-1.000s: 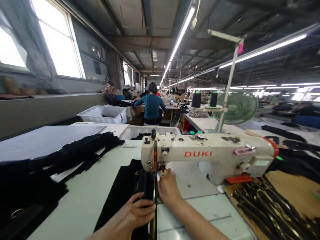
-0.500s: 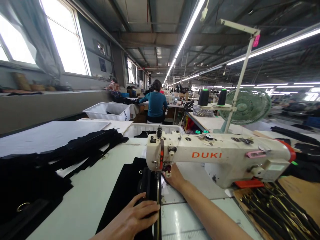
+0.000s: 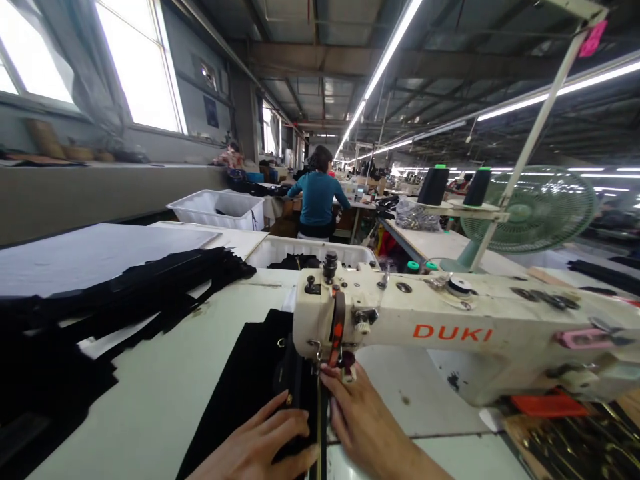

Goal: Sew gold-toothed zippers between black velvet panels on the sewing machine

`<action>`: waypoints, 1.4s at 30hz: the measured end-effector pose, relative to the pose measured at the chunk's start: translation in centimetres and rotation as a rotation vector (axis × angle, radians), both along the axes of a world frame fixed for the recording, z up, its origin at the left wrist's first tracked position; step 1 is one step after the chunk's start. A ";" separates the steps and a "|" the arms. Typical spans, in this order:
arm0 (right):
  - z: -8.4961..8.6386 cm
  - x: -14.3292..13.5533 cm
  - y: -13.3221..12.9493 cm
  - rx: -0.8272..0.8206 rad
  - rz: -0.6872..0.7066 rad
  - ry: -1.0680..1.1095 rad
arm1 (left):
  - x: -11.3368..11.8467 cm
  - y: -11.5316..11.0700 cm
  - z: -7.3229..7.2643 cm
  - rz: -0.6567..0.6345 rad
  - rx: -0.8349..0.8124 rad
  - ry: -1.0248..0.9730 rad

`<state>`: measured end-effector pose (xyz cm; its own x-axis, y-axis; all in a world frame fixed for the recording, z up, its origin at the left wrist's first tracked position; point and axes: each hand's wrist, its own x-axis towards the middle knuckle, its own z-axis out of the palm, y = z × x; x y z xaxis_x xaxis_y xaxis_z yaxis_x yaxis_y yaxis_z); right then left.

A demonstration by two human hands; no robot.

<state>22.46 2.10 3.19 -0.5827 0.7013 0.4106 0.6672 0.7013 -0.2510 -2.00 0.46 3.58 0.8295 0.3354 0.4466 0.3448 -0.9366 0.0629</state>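
A workshop with bright windows [image 3: 140,63] and long tube lights [image 3: 393,50] overhead.
Beyond, a person in a teal top [image 3: 319,198] sits with their back to the camera, a white bin [image 3: 213,217] to the left; farther off is another person in a patterned top [image 3: 233,157]. A gray curtain [image 3: 85,70] hangs by the windows, and a green fan [image 3: 523,213] stands on a table [image 3: 443,248] at right, near a clear plastic bag [image 3: 416,215].

I see sewing machine [image 3: 395,313] on table [image 3: 160,373], fabric piece [image 3: 233,390] under its needle end, fabric pile [image 3: 50,353] farther left. Behind machine, I have bin [image 3: 337,251]; beyond it, co-worker [image 3: 319,198]. Fan [image 3: 545,207] stands behind machine, thread cones [image 3: 433,187] left of fan.
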 end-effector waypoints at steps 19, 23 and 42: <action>1.3 0.4 -0.3 -0.112 0.088 0.148 | -0.6 2.4 2.8 0.175 -0.281 0.075; 1.2 0.4 -0.3 -0.120 0.115 0.165 | -0.3 2.0 3.1 0.184 -0.257 0.055; -0.5 0.1 0.6 0.020 0.013 0.069 | -1.2 3.9 1.1 0.206 -0.221 0.003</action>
